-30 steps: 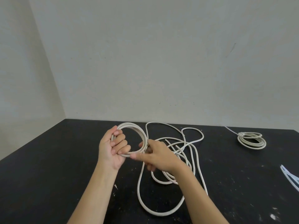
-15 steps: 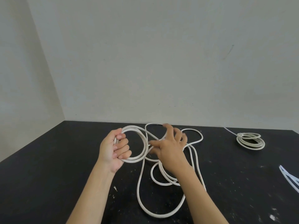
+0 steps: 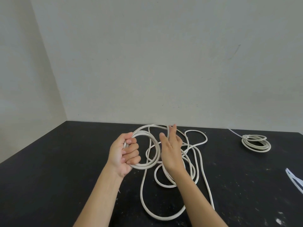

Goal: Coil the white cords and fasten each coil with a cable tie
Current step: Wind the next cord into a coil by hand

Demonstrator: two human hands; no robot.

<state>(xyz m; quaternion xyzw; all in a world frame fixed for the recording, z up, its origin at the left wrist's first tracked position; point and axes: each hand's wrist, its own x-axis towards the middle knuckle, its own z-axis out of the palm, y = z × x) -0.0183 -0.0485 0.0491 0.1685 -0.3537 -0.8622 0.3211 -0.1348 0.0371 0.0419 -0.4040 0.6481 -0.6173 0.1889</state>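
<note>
Loose cord: the white cord (image 3: 142, 194) not yet wound lies in slack loops on the tabletop (image 3: 49, 177), its widest bend nearest the front edge; lying free, it can likely feed upward without dragging

Spare ties: pale cable ties (image 3: 295, 181) lie at the right edge, apart from the tangle, probably kept in reach for fastening

Left grip: the left grip (image 3: 124, 154) is closed round one side of the growing coil (image 3: 144, 167), held above the tabletop near its middle; fingers curl over the stacked turns, so the ring holds its shape

Right grip: the right grip (image 3: 172, 149) stands just beside the coil, fingers straight and closed on nothing; a strand arches past its fingertips, seemingly being guided round as a new turn; contact cannot be told

Stage: judged mid-winding; much cord remains

Finished coil: a tied coil (image 3: 255, 144) rests toward the far right corner, its tie tail (image 3: 234, 132) pointing at the back edge; set well apart, out of the working tangle
</note>
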